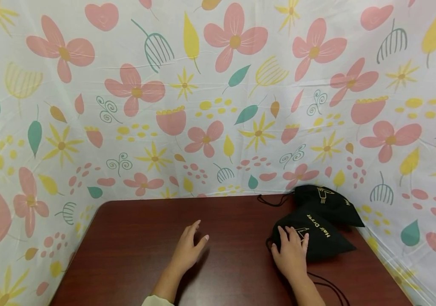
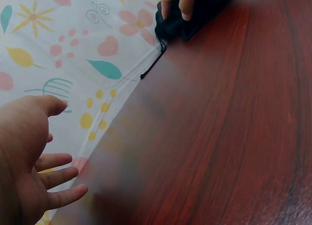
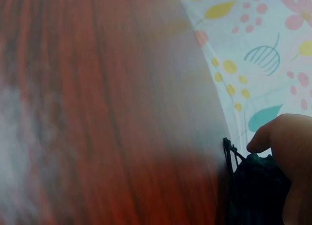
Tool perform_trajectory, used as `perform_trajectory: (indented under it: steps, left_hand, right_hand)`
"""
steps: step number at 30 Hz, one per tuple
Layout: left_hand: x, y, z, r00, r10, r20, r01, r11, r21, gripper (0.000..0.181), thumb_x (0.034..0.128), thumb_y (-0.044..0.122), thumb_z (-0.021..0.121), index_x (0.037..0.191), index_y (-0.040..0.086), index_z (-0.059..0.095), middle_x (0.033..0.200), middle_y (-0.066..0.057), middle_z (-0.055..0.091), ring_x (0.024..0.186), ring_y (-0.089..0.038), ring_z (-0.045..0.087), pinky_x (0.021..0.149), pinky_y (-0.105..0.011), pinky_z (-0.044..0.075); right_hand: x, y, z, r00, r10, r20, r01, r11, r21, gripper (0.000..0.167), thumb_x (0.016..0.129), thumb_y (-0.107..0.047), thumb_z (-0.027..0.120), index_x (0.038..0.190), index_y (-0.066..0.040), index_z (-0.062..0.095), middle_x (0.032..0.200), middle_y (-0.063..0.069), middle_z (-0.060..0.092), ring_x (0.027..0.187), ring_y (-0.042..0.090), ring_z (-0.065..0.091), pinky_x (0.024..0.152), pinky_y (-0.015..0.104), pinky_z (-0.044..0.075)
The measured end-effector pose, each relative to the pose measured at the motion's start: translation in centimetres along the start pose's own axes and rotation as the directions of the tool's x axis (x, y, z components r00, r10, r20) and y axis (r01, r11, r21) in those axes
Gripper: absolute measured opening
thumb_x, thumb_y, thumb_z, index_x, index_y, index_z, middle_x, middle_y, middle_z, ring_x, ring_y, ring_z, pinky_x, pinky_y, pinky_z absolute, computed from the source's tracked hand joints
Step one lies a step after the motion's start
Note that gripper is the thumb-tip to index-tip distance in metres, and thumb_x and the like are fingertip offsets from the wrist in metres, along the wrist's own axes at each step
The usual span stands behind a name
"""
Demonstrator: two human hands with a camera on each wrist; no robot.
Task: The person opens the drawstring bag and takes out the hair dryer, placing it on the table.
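Note:
A black drawstring bag (image 1: 326,244) with gold "Hair Dryer" lettering lies on the right part of the table. My right hand (image 1: 291,256) rests on its left side with the fingers spread over the cloth. In the right wrist view the thumb (image 3: 265,139) touches the bag near its gathered neck (image 3: 261,161); the other fingers are hidden there. My left hand (image 1: 188,251) hovers over the middle of the table, its fingers loosely extended and holding nothing. The left wrist view shows the same hand (image 2: 29,161) with thumb and fingers apart.
Behind the first bag lies a second black bag (image 1: 346,214) with gold print, its cord (image 1: 275,203) trailing left. Another black cord (image 1: 332,287) loops near my right forearm. The dark red wooden table (image 1: 133,238) meets a floral cloth (image 1: 202,106) at the back and sides.

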State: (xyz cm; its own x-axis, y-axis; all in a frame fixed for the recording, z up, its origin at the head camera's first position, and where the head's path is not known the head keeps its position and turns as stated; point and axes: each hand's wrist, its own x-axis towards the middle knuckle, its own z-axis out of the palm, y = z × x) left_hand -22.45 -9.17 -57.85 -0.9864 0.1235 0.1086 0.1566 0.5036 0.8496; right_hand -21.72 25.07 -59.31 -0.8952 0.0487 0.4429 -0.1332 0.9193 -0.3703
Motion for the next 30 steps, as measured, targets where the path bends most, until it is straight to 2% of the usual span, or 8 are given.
perform_trajectory:
  steps: [7, 16, 25, 30]
  left_hand:
    - [0.0, 0.0, 0.1, 1.0, -0.004, 0.012, 0.004, 1.0, -0.009, 0.074, 0.0989, 0.059, 0.053, 0.159, 0.023, 0.031, 0.153, -0.016, 0.044, 0.14, -0.037, 0.045, 0.108, -0.063, 0.042]
    - [0.0, 0.0, 0.5, 1.0, 0.001, 0.011, -0.001, 1.0, -0.018, 0.066, 0.1017, 0.047, 0.057, 0.158, 0.022, 0.032, 0.153, -0.016, 0.045, 0.14, -0.037, 0.045, 0.108, -0.063, 0.042]
    - [0.0, -0.1, 0.6, 1.0, -0.007, 0.016, 0.008, 1.0, -0.006, 0.068, 0.1005, 0.051, 0.057, 0.158, 0.022, 0.033, 0.152, -0.016, 0.045, 0.14, -0.036, 0.046, 0.109, -0.062, 0.041]
    - [-0.1, -0.2, 0.9, 1.0, 0.002, 0.019, -0.002, 1.0, 0.011, 0.066, 0.1012, 0.048, 0.057, 0.157, 0.021, 0.035, 0.151, -0.015, 0.046, 0.139, -0.036, 0.047, 0.109, -0.062, 0.042]
  right_hand:
    - [0.0, -1.3, 0.3, 0.999, -0.04, 0.015, 0.04, 0.999, 0.015, 0.06, 0.082, -0.015, 0.079, 0.136, -0.001, 0.059, 0.14, 0.028, 0.053, 0.138, 0.046, 0.042, 0.118, 0.073, 0.009]
    - [0.1, -3.1, 1.1, 0.995, -0.098, 0.007, 0.098, 0.994, 0.048, 0.059, 0.081, -0.015, 0.081, 0.135, -0.003, 0.061, 0.138, 0.025, 0.056, 0.136, 0.043, 0.045, 0.118, 0.072, 0.012]
    - [0.1, -4.2, 1.6, 0.984, -0.173, -0.045, 0.175, 0.982, 0.069, 0.057, 0.078, -0.014, 0.083, 0.131, -0.005, 0.065, 0.133, 0.022, 0.061, 0.132, 0.042, 0.051, 0.115, 0.072, 0.018]
    - [0.1, -4.7, 2.0, 0.983, -0.182, -0.009, 0.182, 0.98, 0.085, 0.056, 0.079, -0.015, 0.081, 0.132, -0.007, 0.065, 0.136, 0.02, 0.06, 0.134, 0.04, 0.05, 0.117, 0.071, 0.016]
